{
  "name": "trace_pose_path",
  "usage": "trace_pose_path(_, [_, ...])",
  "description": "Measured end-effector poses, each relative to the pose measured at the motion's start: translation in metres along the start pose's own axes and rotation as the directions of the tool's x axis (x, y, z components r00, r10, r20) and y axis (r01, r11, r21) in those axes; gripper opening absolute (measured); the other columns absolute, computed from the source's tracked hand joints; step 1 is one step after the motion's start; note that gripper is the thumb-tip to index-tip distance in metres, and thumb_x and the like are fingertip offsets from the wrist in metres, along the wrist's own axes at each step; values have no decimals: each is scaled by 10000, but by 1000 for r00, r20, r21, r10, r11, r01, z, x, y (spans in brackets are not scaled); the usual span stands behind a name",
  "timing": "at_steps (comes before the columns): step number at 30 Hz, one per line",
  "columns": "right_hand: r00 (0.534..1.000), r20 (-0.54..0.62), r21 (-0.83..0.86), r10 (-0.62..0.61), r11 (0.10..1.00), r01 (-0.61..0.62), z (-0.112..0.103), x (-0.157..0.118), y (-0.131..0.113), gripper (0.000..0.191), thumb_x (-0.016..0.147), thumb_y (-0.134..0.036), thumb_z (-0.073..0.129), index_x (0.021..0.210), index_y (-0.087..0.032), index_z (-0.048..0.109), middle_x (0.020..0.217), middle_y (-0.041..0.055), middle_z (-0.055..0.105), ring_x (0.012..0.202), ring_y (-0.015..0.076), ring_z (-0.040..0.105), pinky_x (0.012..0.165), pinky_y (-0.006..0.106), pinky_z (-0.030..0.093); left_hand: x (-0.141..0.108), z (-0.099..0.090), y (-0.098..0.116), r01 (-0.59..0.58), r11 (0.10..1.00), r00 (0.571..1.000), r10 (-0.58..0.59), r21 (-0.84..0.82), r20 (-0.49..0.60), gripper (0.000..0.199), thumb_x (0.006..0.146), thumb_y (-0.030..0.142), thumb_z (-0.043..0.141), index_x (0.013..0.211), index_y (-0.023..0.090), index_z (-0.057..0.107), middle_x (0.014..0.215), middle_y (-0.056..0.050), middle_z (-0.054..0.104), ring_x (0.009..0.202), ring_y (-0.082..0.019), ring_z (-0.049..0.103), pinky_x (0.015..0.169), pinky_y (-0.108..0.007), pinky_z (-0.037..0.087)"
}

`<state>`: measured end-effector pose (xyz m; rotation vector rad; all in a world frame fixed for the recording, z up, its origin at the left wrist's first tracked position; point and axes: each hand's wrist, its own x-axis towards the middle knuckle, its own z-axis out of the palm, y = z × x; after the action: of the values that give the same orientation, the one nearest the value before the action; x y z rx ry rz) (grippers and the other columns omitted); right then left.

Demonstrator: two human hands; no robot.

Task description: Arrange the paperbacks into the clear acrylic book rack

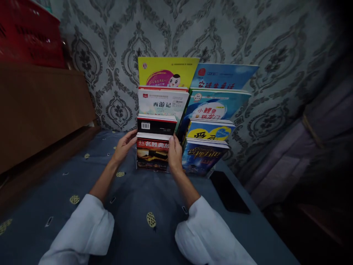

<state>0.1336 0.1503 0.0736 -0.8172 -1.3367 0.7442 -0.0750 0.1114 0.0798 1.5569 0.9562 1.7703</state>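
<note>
Two side-by-side columns of upright books stand in tiers, smaller ones in front. At the front left is a book with a red top and a dark golden picture (153, 152). My left hand (124, 146) is at its upper left edge, fingers closed along the side. My right hand (175, 152) grips its right edge, thumb at the front cover; some fingers are hidden. Behind it rise a black book with a barcode (157, 126), a white book (162, 103) and a yellow book (168, 70). In the right column a dark blue book (204, 156) stands foremost, close to my right hand.
Behind that dark blue book are a yellow-and-blue book (209, 130), a light blue book (220, 105) and a taller blue book (226, 75). A black phone-like slab (229, 192) lies at right on the blue patterned cloth (132, 221). A wooden cabinet (44, 110) carries a red box (30, 33).
</note>
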Motion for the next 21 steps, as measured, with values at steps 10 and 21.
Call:
trace_pose_path(10, [1000, -25, 4, 11, 1000, -11, 2, 1, -2, 657, 907, -636, 433, 1276, -142, 658, 1355, 138, 644, 1289, 286, 564, 1132, 460, 387, 0, 3, -7, -2, 994, 991, 16, 110, -130, 538, 797, 554, 727, 1198, 195, 721, 1298, -85, 682, 1266, -286, 585, 1107, -441, 434])
trace_pose_path(21, [1000, -31, 82, 4, 997, -1, 2, -2, -1, 616, 960, -600, 402, 1298, -148, 649, 1358, 127, 645, 1309, 262, 555, 1146, 449, 382, -11, 24, 8, -163, 835, 959, 259, 525, -114, 490, 991, 525, 439, 1279, 197, 662, 1282, -107, 664, 1218, -257, 589, 1111, -418, 409])
